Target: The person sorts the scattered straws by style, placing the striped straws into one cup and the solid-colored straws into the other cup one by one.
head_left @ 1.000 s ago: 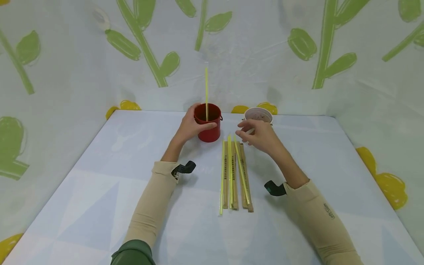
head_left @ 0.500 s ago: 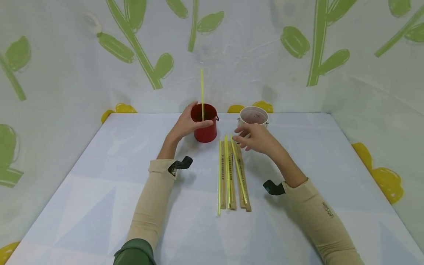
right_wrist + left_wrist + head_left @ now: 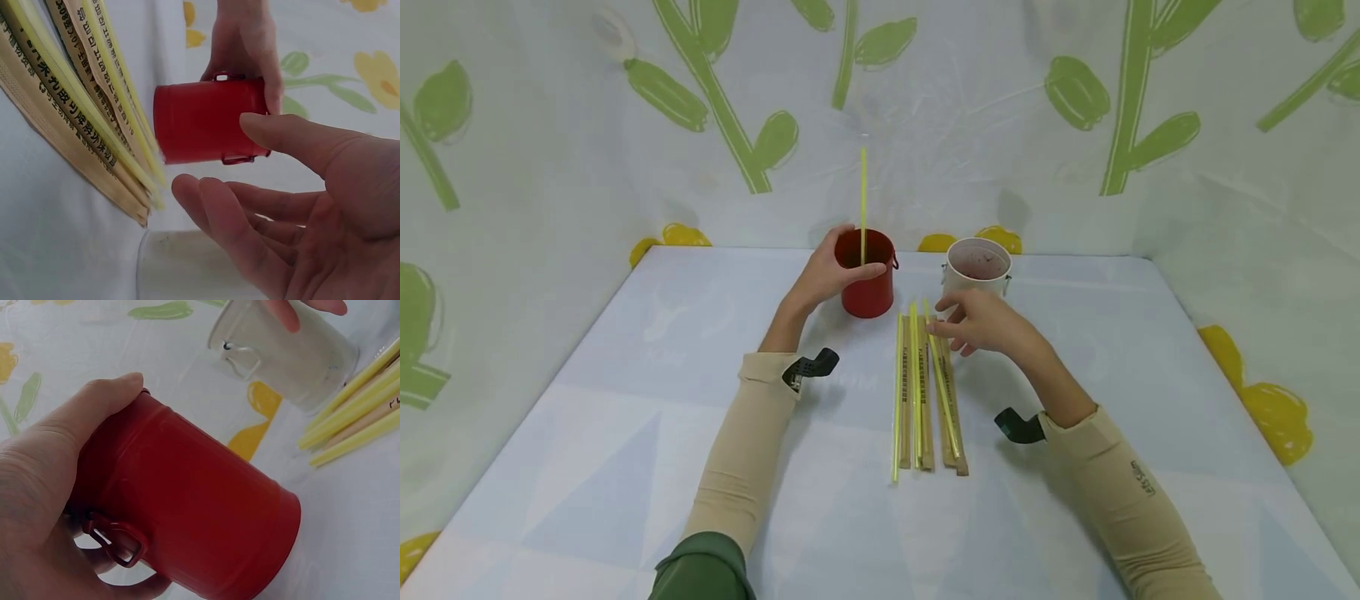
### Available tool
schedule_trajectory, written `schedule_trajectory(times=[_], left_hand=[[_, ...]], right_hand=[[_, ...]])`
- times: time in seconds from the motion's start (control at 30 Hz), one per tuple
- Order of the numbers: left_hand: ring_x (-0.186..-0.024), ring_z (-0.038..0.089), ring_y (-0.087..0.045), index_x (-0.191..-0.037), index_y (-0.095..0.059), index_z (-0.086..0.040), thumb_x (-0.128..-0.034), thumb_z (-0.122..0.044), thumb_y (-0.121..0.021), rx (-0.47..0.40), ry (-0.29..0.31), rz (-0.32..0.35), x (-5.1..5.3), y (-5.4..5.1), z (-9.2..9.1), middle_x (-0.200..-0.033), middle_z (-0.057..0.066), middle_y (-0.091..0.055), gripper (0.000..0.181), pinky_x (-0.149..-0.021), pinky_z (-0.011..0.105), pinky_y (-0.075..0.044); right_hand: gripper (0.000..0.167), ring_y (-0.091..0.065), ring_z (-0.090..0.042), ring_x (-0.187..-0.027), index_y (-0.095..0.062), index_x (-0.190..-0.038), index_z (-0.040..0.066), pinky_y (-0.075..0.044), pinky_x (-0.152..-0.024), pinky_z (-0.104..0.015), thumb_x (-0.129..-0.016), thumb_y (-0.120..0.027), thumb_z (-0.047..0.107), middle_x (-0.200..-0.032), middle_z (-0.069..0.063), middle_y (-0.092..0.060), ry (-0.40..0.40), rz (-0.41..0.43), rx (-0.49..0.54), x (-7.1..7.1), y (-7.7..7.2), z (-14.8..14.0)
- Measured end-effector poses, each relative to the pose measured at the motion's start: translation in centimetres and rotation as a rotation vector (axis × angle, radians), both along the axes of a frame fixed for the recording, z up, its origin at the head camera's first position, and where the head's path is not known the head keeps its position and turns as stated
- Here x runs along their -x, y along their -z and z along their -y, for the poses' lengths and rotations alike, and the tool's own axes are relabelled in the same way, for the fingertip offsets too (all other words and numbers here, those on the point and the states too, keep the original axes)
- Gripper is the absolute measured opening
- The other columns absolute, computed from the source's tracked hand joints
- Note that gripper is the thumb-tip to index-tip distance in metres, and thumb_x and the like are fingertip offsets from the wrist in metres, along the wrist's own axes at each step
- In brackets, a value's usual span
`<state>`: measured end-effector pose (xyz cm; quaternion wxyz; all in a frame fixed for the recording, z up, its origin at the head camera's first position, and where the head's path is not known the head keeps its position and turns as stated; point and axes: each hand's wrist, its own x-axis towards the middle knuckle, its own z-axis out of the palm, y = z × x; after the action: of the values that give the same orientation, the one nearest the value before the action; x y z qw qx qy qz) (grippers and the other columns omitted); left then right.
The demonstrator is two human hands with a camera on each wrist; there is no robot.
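Observation:
A small red bucket [image 3: 868, 298] stands upright near the table's back edge. My left hand [image 3: 824, 277] grips its side, thumb at the near rim and fingers round the far side. One yellow straw [image 3: 863, 187] sticks up out of it. Over the upper ends of the straws on the table, my right hand [image 3: 987, 323] hovers with relaxed, slightly bent fingers and nothing between thumb and fingertips in the right wrist view. Below it lie yellow straws [image 3: 897, 400] and brown paper-wrapped straws [image 3: 906, 437], side by side. Behind that hand stands a white bucket [image 3: 976, 281], partly hidden.
A pale table [image 3: 760, 500] with faint blue triangles carries everything. At its back rises a whitish sheet [image 3: 955, 142] printed with green leaves and yellow flowers. Both buckets stand close to that back edge.
My right hand has come down and toward me, from the white bucket's rim to the tops of the straws. The left hand stays on the red bucket; the head view shifts slightly.

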<state>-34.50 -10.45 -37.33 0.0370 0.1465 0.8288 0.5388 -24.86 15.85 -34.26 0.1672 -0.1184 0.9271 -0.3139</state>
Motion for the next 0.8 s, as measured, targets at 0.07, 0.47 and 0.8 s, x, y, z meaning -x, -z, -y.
schedule_trajectory(times=[0.07,0.47,0.8], left_hand=[[-0.129,0.020,-0.045,-0.151,-0.027,-0.018,-0.0791,-0.046,-0.078,-0.010,0.006,0.005,0.0,-0.1,0.0,-0.142,0.001,-0.047,0.092,-0.104,0.047,-0.047],[-0.131,0.021,-0.043,-0.151,-0.026,-0.020,-0.0792,-0.046,-0.077,-0.013,0.015,0.029,0.0,0.0,0.1,-0.144,0.002,-0.046,0.092,-0.105,0.047,-0.046],[-0.132,0.021,-0.042,-0.152,-0.024,-0.021,-0.0800,-0.045,-0.077,-0.015,0.012,0.061,-0.2,-0.1,0.1,-0.145,0.001,-0.044,0.092,-0.107,0.048,-0.045]], right_hand=[[0.055,-0.071,-0.020,-0.074,-0.055,-0.133,0.004,-0.060,-0.065,-0.029,-0.090,-0.071,0.035,-0.108,-0.015,-0.070,0.006,0.011,-0.009,0.1,0.2,0.0],[0.061,-0.067,-0.017,-0.069,-0.053,-0.135,0.007,-0.058,-0.065,-0.026,-0.086,-0.076,0.034,-0.099,-0.011,-0.069,0.023,0.077,-0.127,0.1,1.8,1.0],[0.066,-0.065,-0.017,-0.066,-0.050,-0.137,0.007,-0.054,-0.060,-0.023,-0.083,-0.079,0.030,-0.086,-0.008,-0.066,0.036,0.100,-0.207,-0.1,2.3,1.9]])
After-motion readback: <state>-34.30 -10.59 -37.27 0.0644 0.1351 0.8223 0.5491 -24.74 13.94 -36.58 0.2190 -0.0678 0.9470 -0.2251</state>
